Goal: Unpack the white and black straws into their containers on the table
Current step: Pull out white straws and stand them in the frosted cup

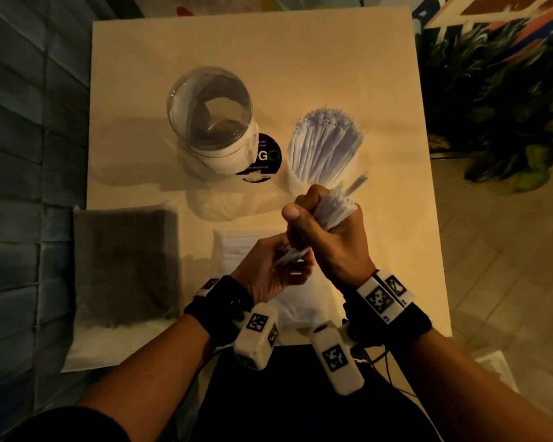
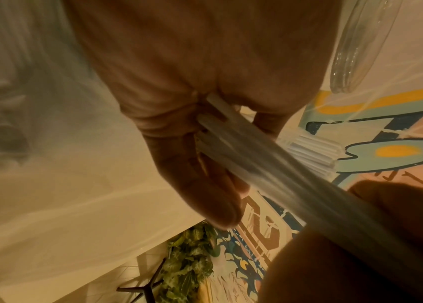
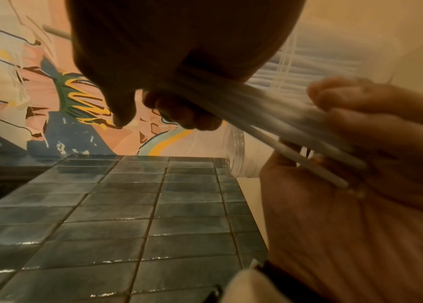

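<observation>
1. The left hand (image 1: 270,269) cups the near ends of a bundle of white straws (image 1: 336,208), fingers curled round them.
2. Just beyond, at one o'clock, the right hand (image 1: 326,240) grips the bundle's middle in a fist; the tips point to one o'clock.
3. Past the tips stands a container (image 1: 296,183) packed with white straws.
4. At eleven o'clock stands an empty clear jar (image 1: 211,113); the black straw pack (image 1: 125,260) lies at nine o'clock of the hands.

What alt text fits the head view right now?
Both hands, right hand and left hand, grip a bundle of white straws above the table, near a container of white straws and an empty clear jar.
</observation>
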The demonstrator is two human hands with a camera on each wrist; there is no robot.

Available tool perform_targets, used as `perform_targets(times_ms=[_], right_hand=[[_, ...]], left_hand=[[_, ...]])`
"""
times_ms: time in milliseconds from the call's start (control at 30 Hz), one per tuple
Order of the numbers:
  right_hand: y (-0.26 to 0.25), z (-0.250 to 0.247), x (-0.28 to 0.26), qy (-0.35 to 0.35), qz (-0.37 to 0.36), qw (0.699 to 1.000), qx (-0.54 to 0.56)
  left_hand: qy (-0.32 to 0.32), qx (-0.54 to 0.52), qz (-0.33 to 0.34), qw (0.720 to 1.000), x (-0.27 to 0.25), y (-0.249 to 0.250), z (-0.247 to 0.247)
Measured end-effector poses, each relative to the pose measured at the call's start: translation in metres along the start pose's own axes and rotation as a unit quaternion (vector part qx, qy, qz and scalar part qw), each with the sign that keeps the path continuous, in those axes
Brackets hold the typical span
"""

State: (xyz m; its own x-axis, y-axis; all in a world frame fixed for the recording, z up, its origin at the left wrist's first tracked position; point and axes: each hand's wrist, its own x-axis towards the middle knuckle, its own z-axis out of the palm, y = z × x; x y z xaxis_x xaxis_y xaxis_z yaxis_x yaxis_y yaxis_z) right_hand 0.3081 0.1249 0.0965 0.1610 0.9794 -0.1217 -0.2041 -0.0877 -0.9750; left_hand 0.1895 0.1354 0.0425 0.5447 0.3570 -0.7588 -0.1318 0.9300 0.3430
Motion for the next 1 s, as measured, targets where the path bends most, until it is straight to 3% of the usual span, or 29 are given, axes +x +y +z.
perform_targets(times_ms=[233,433,567,633,733,867,933,1000], right_hand=[[-0.001,-0.005,0.002,-0.016,0.002,1.0,0.003],[0.01,-0.011,0.006,-0.035,0.05,0.997,-0.044],[0.005,-0.018,0.014,-0.028,0.062,0.998,0.009],[-0.006,-0.026,0.024,-0.017,0.033,0.999,0.03],[-0.028,-0.041,0.051,-0.004,-0.04,0.998,0.045],[-0.048,-0.058,0.09,0.049,-0.12,0.991,0.016],[-0.046,-0.06,0.104,0.067,-0.133,0.989,-0.019],[-0.036,-0.059,0.113,0.077,-0.122,0.988,-0.058]], left_hand=[[0.013,0.052,0.005,0.999,0.008,-0.002,-0.003],[0.006,0.141,0.018,0.99,0.019,-0.003,0.003],[0.043,0.221,0.02,0.974,0.022,0.002,0.01],[0.048,0.24,0.032,0.969,0.024,0.008,0.008],[0.084,0.296,0.101,0.946,0.028,0.021,0.003],[0.222,0.324,0.257,0.883,0.037,0.035,-0.008],[0.262,0.323,0.33,0.847,0.04,0.039,-0.014],[0.258,0.321,0.373,0.832,0.043,0.043,-0.017]])
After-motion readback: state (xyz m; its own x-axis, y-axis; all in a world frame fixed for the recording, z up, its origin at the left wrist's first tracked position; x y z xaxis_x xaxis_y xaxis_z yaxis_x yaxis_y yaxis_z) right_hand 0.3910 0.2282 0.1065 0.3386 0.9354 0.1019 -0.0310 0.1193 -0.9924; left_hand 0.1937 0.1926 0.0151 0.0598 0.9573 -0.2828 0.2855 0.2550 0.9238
